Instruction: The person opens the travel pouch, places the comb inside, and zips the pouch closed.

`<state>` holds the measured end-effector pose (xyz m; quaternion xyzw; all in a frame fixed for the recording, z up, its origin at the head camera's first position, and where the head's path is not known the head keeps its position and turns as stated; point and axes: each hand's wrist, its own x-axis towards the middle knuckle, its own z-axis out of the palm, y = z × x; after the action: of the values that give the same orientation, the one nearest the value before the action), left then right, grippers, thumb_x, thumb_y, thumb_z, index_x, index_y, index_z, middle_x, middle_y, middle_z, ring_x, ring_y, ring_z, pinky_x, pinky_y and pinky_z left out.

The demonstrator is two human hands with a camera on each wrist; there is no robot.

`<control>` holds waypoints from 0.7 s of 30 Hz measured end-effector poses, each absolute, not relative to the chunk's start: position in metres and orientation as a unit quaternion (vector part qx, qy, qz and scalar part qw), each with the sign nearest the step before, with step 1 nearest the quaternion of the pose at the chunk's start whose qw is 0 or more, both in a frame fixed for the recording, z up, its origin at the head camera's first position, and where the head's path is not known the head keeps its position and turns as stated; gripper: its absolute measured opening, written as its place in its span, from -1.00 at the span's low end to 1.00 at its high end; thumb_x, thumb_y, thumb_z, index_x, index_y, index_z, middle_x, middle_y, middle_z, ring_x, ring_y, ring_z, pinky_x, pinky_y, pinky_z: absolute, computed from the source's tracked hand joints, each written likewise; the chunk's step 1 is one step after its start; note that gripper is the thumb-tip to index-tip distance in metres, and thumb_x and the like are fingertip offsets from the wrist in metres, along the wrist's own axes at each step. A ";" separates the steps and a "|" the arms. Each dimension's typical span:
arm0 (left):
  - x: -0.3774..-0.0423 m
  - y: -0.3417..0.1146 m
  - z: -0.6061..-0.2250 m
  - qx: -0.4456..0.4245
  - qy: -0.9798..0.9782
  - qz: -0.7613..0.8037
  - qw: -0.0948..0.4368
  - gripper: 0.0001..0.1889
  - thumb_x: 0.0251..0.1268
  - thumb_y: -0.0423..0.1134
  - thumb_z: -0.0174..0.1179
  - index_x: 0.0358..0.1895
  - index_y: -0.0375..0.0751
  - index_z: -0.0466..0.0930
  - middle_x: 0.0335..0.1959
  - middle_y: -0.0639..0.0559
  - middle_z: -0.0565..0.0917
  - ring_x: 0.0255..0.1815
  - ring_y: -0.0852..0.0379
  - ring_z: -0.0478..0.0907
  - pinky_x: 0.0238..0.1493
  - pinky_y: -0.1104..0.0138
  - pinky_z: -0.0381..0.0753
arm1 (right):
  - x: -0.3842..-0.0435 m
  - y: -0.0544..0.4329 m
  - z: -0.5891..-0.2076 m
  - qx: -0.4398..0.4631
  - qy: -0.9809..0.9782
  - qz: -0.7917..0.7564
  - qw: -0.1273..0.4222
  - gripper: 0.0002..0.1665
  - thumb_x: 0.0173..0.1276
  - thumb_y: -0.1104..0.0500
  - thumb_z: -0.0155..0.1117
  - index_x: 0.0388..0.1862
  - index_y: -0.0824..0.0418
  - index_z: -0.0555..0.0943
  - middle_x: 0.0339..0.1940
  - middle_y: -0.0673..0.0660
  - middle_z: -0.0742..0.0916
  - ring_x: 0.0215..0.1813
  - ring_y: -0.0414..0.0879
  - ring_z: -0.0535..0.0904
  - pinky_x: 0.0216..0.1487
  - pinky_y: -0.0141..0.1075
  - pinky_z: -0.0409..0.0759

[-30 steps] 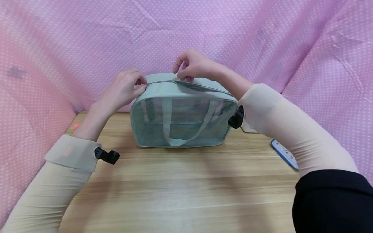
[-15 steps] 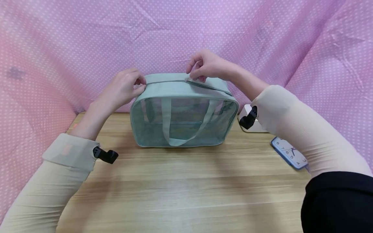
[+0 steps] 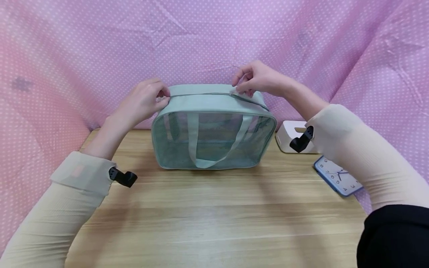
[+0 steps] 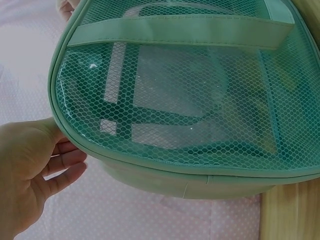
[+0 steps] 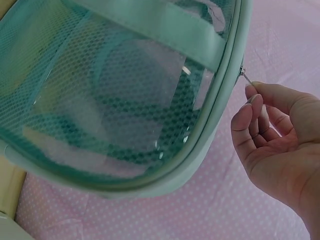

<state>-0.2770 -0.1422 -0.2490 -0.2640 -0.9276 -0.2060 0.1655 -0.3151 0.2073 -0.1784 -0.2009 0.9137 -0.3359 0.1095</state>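
Observation:
A pale green wash bag (image 3: 214, 139) with clear mesh-patterned sides stands upright on the wooden table, its strap handle (image 3: 192, 137) hanging down the front. My left hand (image 3: 144, 98) pinches the top left end of the bag beside the zipper; in the left wrist view, part of the grip is hidden behind the bag's edge. With thumb and forefinger my right hand (image 5: 280, 135) pinches the small metal zipper pull (image 5: 246, 77). Left of the pull the zipper (image 3: 201, 93) is closed, while a narrow gap shows to its right.
A white box (image 3: 286, 136) with an oval slot stands right of the bag. Nearer the right edge lies a blue-rimmed clock (image 3: 338, 176), partly covered by the right sleeve. Pink dotted cloth (image 3: 207, 41) hangs behind and around the wooden table (image 3: 207, 219).
My right hand has drawn the zipper pull rightward along the bag's top, and the gap has shortened. The left hand has stayed at the left corner. More of the box and clock shows.

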 end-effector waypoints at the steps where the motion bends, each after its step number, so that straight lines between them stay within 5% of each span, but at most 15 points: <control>1: -0.277 -0.142 -0.249 -0.264 -0.928 -0.205 0.166 -0.82 0.43 -0.39 0.14 -0.08 -0.43 0.67 -0.08 -0.29 0.67 -0.02 -0.22 0.60 0.05 -0.01 0.64 | -0.315 0.210 -0.179 -0.196 0.915 -0.335 0.108 -0.75 0.41 0.22 0.35 0.02 0.25 0.66 -0.45 0.01 0.73 -0.39 -0.15 0.61 -0.26 -0.32 0.70; 21: -0.280 -0.142 -0.245 -0.263 -0.937 -0.181 0.139 -0.80 0.47 -0.36 0.13 -0.03 -0.43 0.65 -0.05 -0.29 0.66 0.02 -0.21 0.59 0.09 -0.02 0.65 | -0.311 0.273 -0.192 -0.143 0.925 -0.335 0.114 -0.63 0.41 0.17 0.40 0.13 0.28 0.64 -0.41 -0.02 0.71 -0.34 -0.14 0.63 -0.27 -0.35 0.70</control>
<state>-0.2798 -0.1418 -0.2447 -0.2634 -0.9374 -0.1805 0.1393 -0.3114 0.2734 -0.1918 -0.1426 0.9245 -0.3346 0.1138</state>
